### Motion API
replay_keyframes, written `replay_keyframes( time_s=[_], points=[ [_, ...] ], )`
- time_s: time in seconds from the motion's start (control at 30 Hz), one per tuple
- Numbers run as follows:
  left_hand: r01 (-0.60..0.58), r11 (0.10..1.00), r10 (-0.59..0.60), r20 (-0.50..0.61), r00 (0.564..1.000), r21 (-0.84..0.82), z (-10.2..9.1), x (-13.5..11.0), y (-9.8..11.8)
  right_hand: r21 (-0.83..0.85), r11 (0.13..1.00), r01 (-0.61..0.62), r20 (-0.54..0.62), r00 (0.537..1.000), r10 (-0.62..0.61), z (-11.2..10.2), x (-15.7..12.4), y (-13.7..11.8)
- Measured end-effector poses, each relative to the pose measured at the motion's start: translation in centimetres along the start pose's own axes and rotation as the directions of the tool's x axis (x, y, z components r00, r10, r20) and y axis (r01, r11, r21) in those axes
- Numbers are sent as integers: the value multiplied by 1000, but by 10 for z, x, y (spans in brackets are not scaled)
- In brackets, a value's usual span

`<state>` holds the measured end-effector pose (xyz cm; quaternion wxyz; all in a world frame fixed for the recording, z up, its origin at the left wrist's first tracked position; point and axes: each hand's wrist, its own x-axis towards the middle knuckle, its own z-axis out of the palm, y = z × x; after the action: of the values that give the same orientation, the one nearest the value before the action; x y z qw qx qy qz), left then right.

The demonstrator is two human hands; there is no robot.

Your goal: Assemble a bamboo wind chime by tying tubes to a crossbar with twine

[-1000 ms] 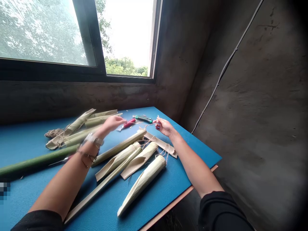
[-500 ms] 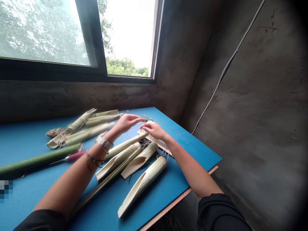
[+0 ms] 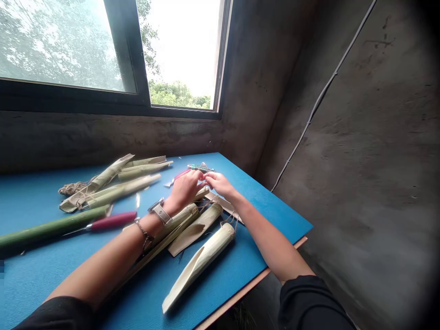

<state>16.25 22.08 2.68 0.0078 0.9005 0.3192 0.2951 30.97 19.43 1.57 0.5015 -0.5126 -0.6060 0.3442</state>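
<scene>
My left hand and my right hand meet fingertip to fingertip above the far ends of several pale cut bamboo tubes on the blue table. Both hands are pinched; thin brown twine trails from under them to the tubes, but what sits between the fingers is too small to make out. The nearest tube, cut to a slant, lies below my right forearm. A watch and bracelet are on my left wrist.
A green-handled cutter and a red-handled tool lie just beyond my hands. A second red-handled tool, a green bamboo stalk, more tied tubes and a twine ball lie left. Table edge and concrete wall are right.
My hands were apart with twine stretched between them; they came together and dropped toward the tube ends. The view shifted slightly.
</scene>
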Motion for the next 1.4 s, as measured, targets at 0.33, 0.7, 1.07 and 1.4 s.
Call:
replay_keyframes(
  time_s=[0.33, 0.7, 1.07, 1.4],
  points=[
    [89, 805, -70, 55, 996, -586, 28, 9, -23, 67, 998, 5, 27, 1000, -6, 0, 0, -1],
    [294, 721, -246, 165, 955, -628, 18, 10, -37, -367, 881, 298, -22, 944, -329, 3, -5, 6],
    [207, 852, -171, 118, 978, -482, 9, 14, -37, -551, 810, 203, -84, 951, -296, 8, -3, 6],
    [312, 671, -184, 257, 949, -673, 15, 14, -39, -73, 985, 158, -105, 981, -165, 7, -6, 3]
  ],
)
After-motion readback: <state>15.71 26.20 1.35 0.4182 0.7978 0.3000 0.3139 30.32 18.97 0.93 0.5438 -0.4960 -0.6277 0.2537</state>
